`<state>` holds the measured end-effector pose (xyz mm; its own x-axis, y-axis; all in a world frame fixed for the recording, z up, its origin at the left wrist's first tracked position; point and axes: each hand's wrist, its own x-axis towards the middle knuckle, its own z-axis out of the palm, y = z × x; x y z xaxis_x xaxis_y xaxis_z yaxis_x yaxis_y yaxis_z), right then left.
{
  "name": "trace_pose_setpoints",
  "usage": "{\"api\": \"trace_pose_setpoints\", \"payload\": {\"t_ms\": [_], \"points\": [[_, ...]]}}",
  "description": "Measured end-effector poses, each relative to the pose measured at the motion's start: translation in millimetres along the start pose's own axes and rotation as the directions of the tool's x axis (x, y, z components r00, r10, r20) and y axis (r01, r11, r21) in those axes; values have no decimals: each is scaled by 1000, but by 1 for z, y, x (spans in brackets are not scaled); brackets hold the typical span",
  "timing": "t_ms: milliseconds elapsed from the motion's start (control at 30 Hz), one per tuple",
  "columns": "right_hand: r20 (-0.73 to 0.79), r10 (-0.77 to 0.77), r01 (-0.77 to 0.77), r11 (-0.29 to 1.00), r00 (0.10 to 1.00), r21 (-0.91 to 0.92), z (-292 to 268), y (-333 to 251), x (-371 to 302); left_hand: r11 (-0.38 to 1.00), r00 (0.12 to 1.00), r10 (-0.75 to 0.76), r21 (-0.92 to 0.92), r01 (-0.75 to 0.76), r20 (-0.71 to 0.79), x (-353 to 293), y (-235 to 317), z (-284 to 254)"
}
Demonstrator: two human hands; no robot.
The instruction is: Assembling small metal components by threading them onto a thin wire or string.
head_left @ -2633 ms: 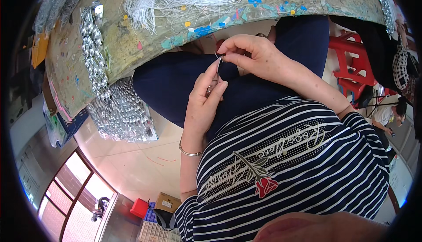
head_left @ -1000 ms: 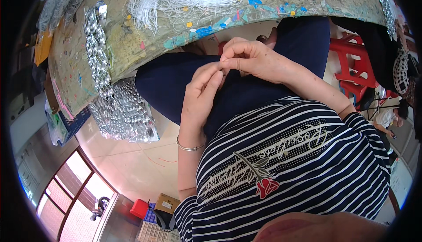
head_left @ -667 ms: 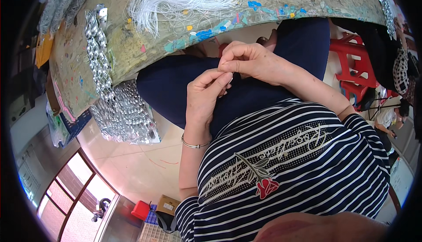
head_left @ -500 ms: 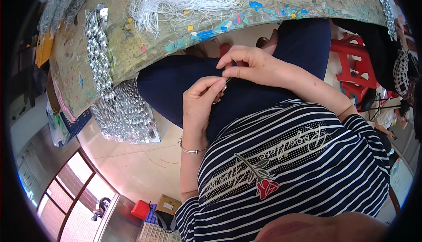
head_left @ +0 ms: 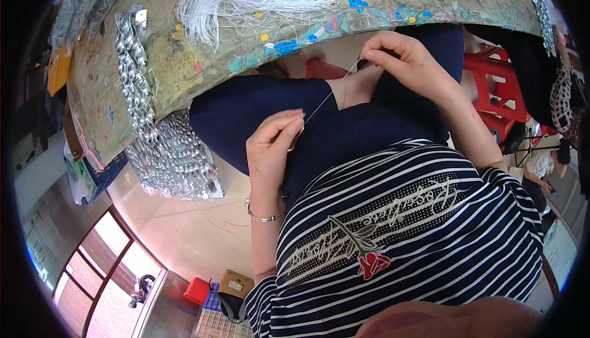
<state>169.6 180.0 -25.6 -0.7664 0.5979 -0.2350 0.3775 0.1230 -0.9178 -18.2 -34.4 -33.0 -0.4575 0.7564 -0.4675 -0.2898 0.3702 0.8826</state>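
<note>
left hand: thumb and forefinger pressed together on a thread; anything else inside the palm, cannot tell. right hand, 2 o'clock from it: thumb and forefinger pinch the thread's far part, other fingers curled. grips well apart, seemingly to keep it nearly straight above the lap. at 12, a white bundle on the table, probably loose for easy picking. at 10, silver strips drape over the edge.
</note>
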Motion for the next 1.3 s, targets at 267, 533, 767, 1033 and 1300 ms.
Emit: {"api": "trace_pose_setpoints", "payload": {"t_ms": [267, 533, 767, 1033, 1300], "points": [[103, -282, 284, 959, 954, -11, 45, -34, 8, 993, 996, 55, -104, -48, 68, 18, 30, 32], [117, -136, 116, 980, 984, 160, 37, -31, 13, 988, 998, 7, -156, 3, 63, 14, 18, 28], [121, -25, -35, 882, 992, 470, 34, -26, 18, 983, 997, -16, -181, 30, 80, 12, 11, 29], [140, 39, -113, 812, 989, 572, 36, -35, 20, 984, 994, -21, -175, 40, 106, 10, 13, 31], [83, 68, -103, 831, 994, 547, 29, -35, 21, 984, 993, -16, -177, 36, 116, 9, 12, 31]]}}
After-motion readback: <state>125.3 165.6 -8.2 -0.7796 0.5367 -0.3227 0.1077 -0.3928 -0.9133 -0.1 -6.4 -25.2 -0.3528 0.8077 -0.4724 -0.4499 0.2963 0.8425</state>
